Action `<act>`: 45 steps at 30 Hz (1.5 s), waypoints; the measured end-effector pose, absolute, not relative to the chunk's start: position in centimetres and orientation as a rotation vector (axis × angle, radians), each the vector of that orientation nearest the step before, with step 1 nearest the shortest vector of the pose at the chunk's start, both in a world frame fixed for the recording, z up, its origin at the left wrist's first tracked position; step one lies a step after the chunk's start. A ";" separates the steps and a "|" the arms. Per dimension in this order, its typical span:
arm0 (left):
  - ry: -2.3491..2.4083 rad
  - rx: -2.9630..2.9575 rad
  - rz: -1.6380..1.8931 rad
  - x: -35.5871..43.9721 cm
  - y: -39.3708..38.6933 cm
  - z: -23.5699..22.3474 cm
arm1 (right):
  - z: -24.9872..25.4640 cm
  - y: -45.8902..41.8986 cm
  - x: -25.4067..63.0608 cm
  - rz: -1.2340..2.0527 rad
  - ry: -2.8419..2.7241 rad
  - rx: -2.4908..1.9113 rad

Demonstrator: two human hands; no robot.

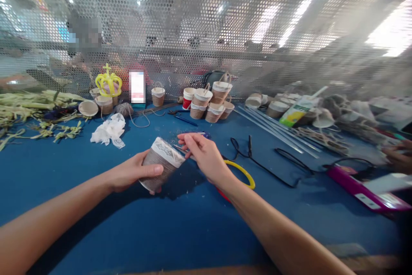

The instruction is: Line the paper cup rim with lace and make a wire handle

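My left hand [138, 171] is wrapped around a twine-covered cup [159, 170] with a white lace band [165, 151] near its rim. The cup is tilted, its top pointing up and to the right. Close to that rim, my right hand [201, 150] has thumb and fingers pinched together; what they hold, if anything, is too small to make out. Beneath my right wrist, scissors with a yellow and red handle [246, 173] lie on the blue table [180, 236], partly hidden by the arm.
Several twine-wrapped cups [198, 110] stand at the back, beside a red cup [188, 99]. White lace [109, 130] and grey yarn [125, 110] lie left of centre. Clear glue sticks [277, 129], a black cord [264, 167] and a purple power strip [363, 189] occupy the right. Another person's hand [399, 155] shows there.
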State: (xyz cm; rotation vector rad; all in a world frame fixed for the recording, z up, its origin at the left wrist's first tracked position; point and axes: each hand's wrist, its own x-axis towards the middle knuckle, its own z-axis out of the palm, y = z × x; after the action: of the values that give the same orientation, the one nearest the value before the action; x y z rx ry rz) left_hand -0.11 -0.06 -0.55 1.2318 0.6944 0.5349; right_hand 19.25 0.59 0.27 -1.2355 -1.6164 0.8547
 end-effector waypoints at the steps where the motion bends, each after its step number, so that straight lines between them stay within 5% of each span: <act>1: 0.665 1.187 0.523 -0.2 0.0 -0.6 | 0.5 0.5 19.3 0.804 -1.644 -1.192; 15: 0.790 1.310 0.640 0.4 0.1 -1.5 | 0.8 -1.3 18.2 0.791 -1.919 -1.087; 24: 1.270 2.141 0.727 0.4 -0.5 -1.3 | 0.2 -1.4 17.6 0.775 -1.848 -1.167; 34: 1.505 2.410 0.555 0.6 -0.9 -1.1 | -0.1 -1.6 17.4 0.770 -1.866 -1.104; 42: 1.502 2.476 0.529 0.3 -0.9 -0.4 | 0.6 -0.5 17.9 0.709 -1.929 -1.193; 45: 1.456 2.378 0.687 -0.4 0.1 -0.4 | 1.6 1.7 20.5 0.415 -1.894 -1.555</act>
State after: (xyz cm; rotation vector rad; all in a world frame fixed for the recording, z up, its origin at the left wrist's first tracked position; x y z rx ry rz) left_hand -0.36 0.14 -0.39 2.3780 1.4558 0.6869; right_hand 20.50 1.68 1.58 -1.5549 -1.8943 0.4152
